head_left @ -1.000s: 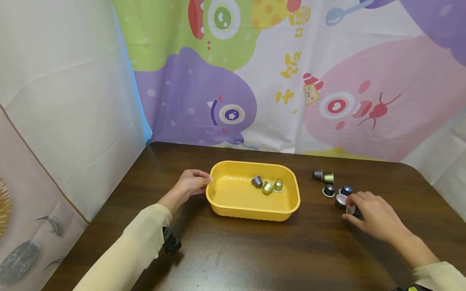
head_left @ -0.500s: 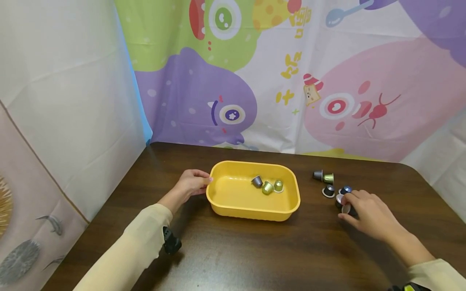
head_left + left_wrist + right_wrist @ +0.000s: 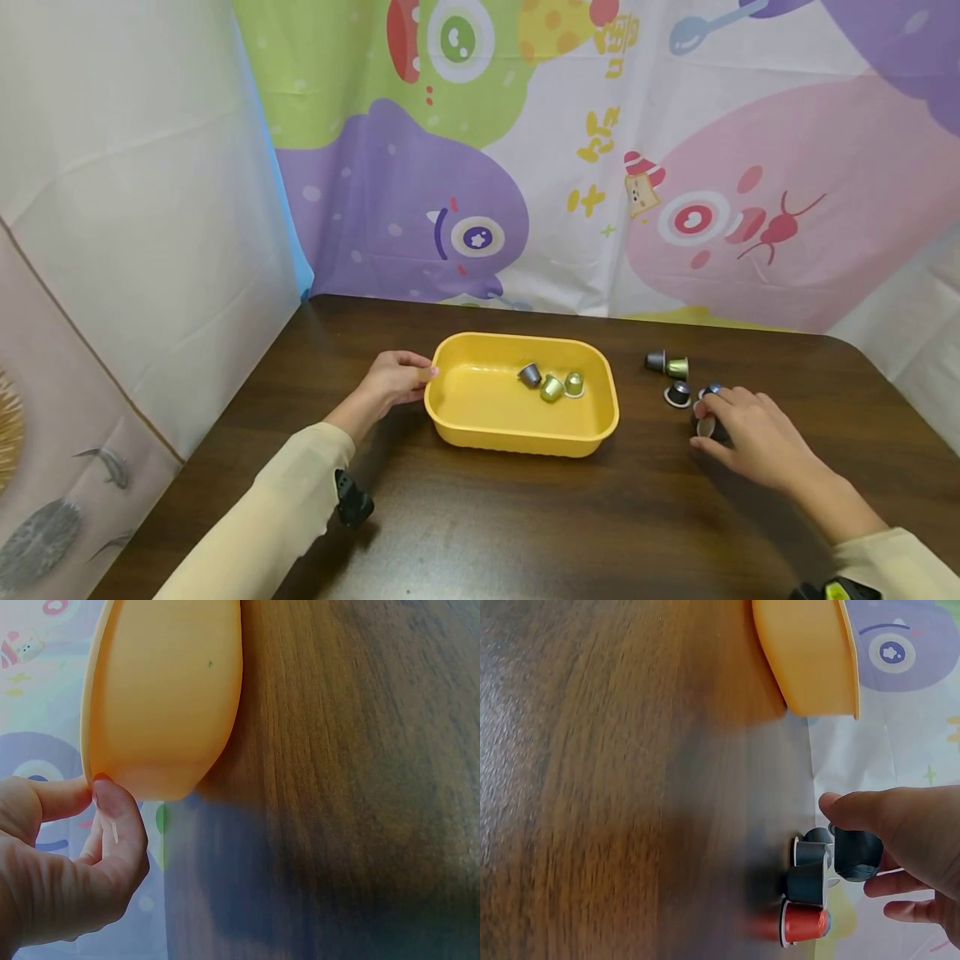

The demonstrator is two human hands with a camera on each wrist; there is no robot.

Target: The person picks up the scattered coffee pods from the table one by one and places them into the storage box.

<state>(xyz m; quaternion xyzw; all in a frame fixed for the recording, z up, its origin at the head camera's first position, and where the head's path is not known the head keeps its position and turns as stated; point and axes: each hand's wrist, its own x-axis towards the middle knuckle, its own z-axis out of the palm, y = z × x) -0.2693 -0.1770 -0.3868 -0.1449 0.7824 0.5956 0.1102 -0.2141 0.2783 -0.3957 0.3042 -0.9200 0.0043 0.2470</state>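
My left hand (image 3: 395, 379) pinches the left rim of a yellow plastic tub (image 3: 517, 441) between thumb and fingers, also plain in the left wrist view. Inside the tub lie a dark grey coffee capsule (image 3: 529, 375) and two green capsules, one tipped (image 3: 552, 387) and one on its rim (image 3: 573, 383). On the right, my right hand (image 3: 757, 439) pinches a black coffee capsule (image 3: 856, 853), its pale lid facing the tub. The held capsule is off the table, just above other capsules, which the fingers partly hide in the head view.
Loose on the brown table (image 3: 480, 533) are a grey capsule (image 3: 655, 361), a green one (image 3: 677, 368), a black one (image 3: 678, 394) and a blue one (image 3: 711, 390). The right wrist view shows a red capsule (image 3: 805, 922). A cartoon curtain (image 3: 570, 267) hangs behind.
My right hand has shifted slightly left with the black capsule in its fingers. The left hand and tub have stayed in place.
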